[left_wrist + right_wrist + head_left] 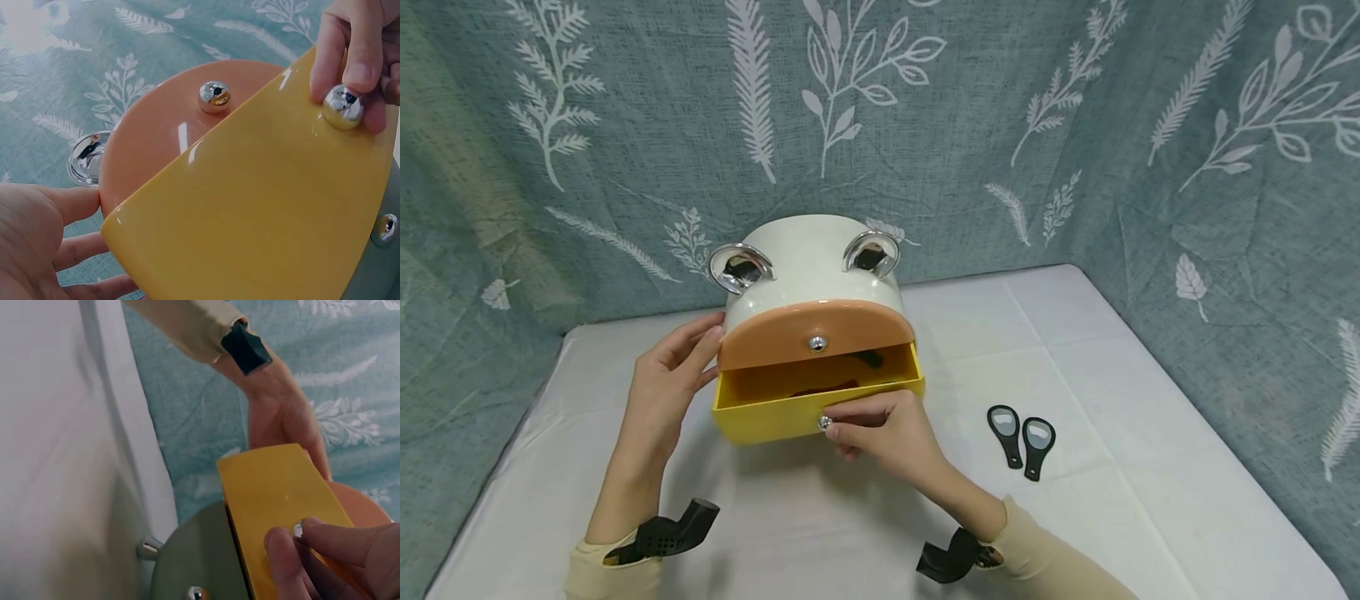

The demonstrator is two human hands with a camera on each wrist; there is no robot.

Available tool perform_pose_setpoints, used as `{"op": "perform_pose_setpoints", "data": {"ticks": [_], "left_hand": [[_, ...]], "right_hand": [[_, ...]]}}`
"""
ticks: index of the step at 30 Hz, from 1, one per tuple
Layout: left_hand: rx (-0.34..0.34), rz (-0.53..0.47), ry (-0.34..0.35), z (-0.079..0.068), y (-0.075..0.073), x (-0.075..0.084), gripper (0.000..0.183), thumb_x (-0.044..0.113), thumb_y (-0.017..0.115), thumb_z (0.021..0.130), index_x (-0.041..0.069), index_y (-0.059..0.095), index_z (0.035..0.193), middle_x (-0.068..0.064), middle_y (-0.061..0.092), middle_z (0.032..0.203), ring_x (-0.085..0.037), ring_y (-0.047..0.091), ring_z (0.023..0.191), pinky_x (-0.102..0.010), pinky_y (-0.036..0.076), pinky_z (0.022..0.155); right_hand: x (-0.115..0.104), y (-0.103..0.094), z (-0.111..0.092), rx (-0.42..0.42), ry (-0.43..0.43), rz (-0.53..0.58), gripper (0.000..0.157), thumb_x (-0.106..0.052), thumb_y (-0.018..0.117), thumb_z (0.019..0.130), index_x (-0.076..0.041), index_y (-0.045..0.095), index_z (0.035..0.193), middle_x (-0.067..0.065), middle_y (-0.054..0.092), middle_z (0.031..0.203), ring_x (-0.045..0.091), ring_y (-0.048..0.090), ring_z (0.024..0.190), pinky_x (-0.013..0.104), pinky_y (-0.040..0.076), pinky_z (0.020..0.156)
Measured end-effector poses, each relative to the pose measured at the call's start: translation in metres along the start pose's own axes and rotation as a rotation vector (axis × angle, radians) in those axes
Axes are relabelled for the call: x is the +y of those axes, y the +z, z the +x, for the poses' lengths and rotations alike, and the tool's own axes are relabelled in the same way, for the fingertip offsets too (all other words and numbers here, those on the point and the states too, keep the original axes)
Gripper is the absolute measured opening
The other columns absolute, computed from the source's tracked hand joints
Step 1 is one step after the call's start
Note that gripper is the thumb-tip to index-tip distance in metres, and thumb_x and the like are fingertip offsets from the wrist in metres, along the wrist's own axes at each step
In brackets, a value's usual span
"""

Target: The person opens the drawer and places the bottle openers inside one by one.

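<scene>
A white cabinet (pixel 812 254) with two chrome-ringed eyes stands on the table. Its yellow drawer (pixel 763 422) is pulled partway out, below a closed orange drawer (pixel 775 342). My right hand (pixel 891 433) pinches the yellow drawer's chrome knob (pixel 343 107) between thumb and fingers. Against the cabinet's left side rests my left hand (pixel 662 379), its fingers extended. Dark items (pixel 871 358) lie inside the yellow drawer; their kind cannot be made out. A green drawer front (pixel 200 556) shows beneath it in the right wrist view.
Two small black paddle-shaped tools (pixel 1004 433) with grey oval insets lie side by side to the right of the cabinet. A white cloth (pixel 1120 517) covers the table. Blue-green leaf-patterned curtains (pixel 955 167) hang behind and beside it.
</scene>
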State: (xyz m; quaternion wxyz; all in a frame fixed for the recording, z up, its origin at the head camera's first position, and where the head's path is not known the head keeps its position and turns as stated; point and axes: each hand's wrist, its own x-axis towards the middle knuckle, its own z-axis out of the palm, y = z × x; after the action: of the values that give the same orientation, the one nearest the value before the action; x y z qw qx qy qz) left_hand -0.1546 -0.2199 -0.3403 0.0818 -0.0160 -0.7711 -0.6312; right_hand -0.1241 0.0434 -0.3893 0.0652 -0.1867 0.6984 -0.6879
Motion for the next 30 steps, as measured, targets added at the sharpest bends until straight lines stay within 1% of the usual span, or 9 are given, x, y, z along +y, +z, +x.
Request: {"op": "perform_pose_setpoints", "data": {"ticks": [4, 7, 14, 17, 23, 27, 30], "left_hand": [[0.006, 0.021, 0.001, 0.001, 0.0, 0.0, 0.054, 0.038, 0.061, 0.098, 0.008, 0.053, 0.143, -0.005, 0.055, 0.129, -0.015, 0.052, 0.115, -0.016, 0.052, 0.082], [0.01, 0.014, 0.001, 0.001, 0.0, 0.0, 0.054, 0.037, 0.061, 0.098, 0.008, 0.054, 0.142, -0.005, 0.055, 0.129, -0.015, 0.052, 0.116, -0.017, 0.052, 0.082], [0.011, -0.011, 0.001, 0.0, 0.001, 0.0, 0.053, 0.036, 0.063, 0.097, 0.007, 0.054, 0.141, -0.005, 0.056, 0.128, -0.015, 0.053, 0.115, -0.016, 0.052, 0.081], [0.012, -0.019, 0.005, 0.001, 0.002, 0.001, 0.053, 0.036, 0.063, 0.097, 0.007, 0.055, 0.141, -0.006, 0.056, 0.127, -0.015, 0.053, 0.115, -0.016, 0.052, 0.082], [0.017, -0.002, 0.014, 0.001, 0.001, 0.0, 0.053, 0.036, 0.063, 0.097, 0.007, 0.055, 0.141, -0.006, 0.056, 0.127, -0.015, 0.054, 0.114, -0.016, 0.052, 0.082], [0.02, -0.001, 0.014, 0.001, 0.002, 0.0, 0.053, 0.035, 0.063, 0.097, 0.006, 0.055, 0.141, -0.006, 0.056, 0.126, -0.015, 0.054, 0.114, -0.017, 0.052, 0.082], [0.019, -0.017, 0.015, 0.001, 0.002, 0.0, 0.053, 0.035, 0.064, 0.097, 0.005, 0.055, 0.14, -0.007, 0.056, 0.125, -0.015, 0.054, 0.113, -0.017, 0.052, 0.082]], "right_hand": [[0.005, -0.002, 0.007, 0.0, -0.015, 0.003, 0.015, -0.006, 0.079, 0.084, -0.008, 0.08, 0.099, 0.012, 0.072, 0.077, 0.029, 0.068, 0.061, 0.04, 0.06, 0.058], [0.005, -0.002, 0.011, 0.003, -0.018, 0.001, 0.015, -0.006, 0.08, 0.084, -0.007, 0.08, 0.099, 0.014, 0.072, 0.077, 0.03, 0.068, 0.061, 0.041, 0.06, 0.058], [0.007, -0.004, 0.019, 0.015, -0.02, -0.008, 0.016, -0.004, 0.08, 0.083, -0.005, 0.079, 0.099, 0.009, 0.072, 0.077, 0.027, 0.068, 0.06, 0.04, 0.06, 0.058], [0.008, -0.005, 0.023, 0.014, -0.033, 0.006, 0.016, -0.002, 0.079, 0.083, -0.003, 0.079, 0.098, 0.011, 0.072, 0.077, 0.03, 0.068, 0.06, 0.041, 0.06, 0.057], [0.01, -0.007, 0.034, 0.001, -0.043, 0.034, 0.016, 0.0, 0.078, 0.083, 0.001, 0.078, 0.098, 0.022, 0.07, 0.079, 0.042, 0.067, 0.063, 0.044, 0.06, 0.057], [0.013, -0.01, 0.044, 0.0, -0.028, 0.036, 0.017, 0.0, 0.079, 0.083, 0.002, 0.077, 0.1, 0.023, 0.07, 0.08, 0.043, 0.066, 0.064, 0.044, 0.06, 0.057], [0.014, -0.013, 0.049, -0.011, -0.019, 0.04, 0.02, 0.001, 0.078, 0.083, 0.003, 0.076, 0.103, 0.024, 0.07, 0.083, 0.046, 0.066, 0.066, 0.048, 0.059, 0.058]]}}
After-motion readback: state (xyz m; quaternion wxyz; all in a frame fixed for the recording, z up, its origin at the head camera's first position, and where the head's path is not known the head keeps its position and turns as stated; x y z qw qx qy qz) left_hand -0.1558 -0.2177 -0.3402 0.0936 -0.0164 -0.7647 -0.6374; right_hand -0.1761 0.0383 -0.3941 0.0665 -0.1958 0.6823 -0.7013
